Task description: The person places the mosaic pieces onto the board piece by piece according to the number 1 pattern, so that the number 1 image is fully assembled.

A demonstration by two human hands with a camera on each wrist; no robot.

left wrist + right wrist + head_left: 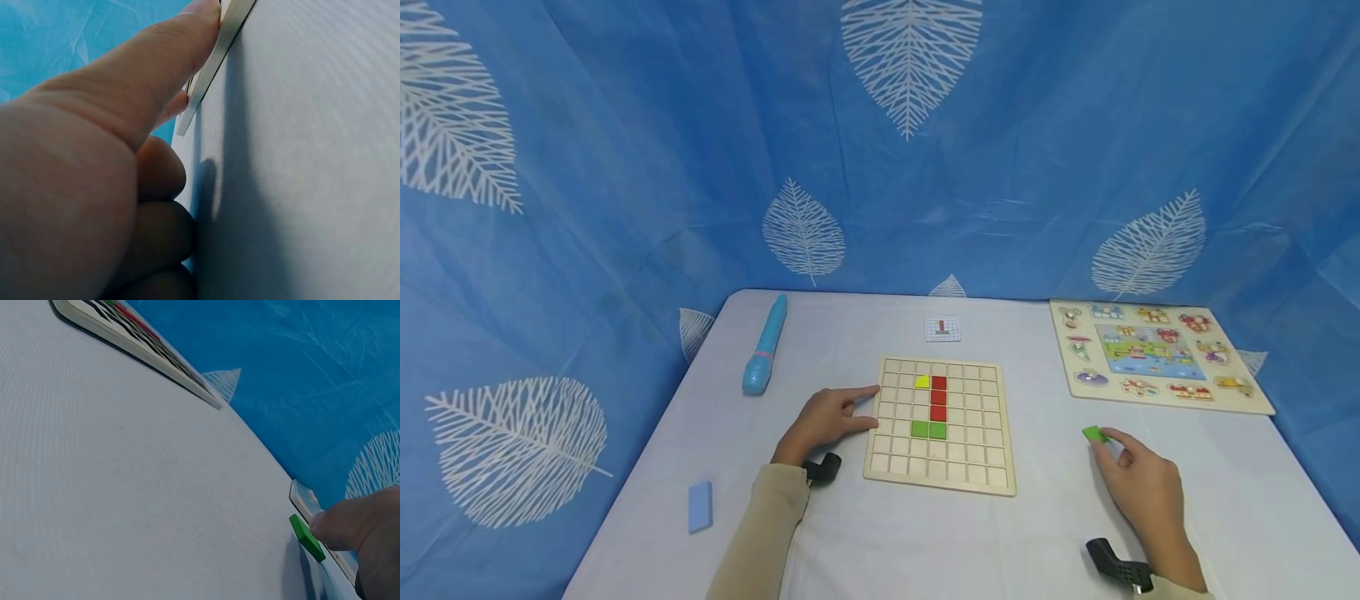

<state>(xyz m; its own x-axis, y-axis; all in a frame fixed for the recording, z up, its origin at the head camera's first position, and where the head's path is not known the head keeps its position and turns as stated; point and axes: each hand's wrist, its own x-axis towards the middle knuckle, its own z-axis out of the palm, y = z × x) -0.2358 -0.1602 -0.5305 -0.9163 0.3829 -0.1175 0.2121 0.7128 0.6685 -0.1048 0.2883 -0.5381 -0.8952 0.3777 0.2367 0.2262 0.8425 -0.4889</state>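
Between thumb and index finger, my right hand (1144, 482) pinches a green square tile (1094, 434), held right of the wooden grid board (976, 450). The same tile (306, 538) appears near the thumb in the right wrist view. My left hand (824, 418) touches the board's left edge with extended thumb and index fingertips; its other fingers are curled, as the left wrist view shows. On the grid, three red tiles (938, 397) stand in a column. Two green tiles (921, 429) lie side by side below, and a yellow triangle (922, 382) sits beside the top red one.
A small pattern card (942, 328) lies behind the board. At the back right is a wooden picture puzzle (1078, 367). A turquoise microphone-shaped object (765, 348) lies at the left, with a light blue block (700, 507) nearer the front. Blue leaf-patterned cloth (1000, 167) hangs behind the table.
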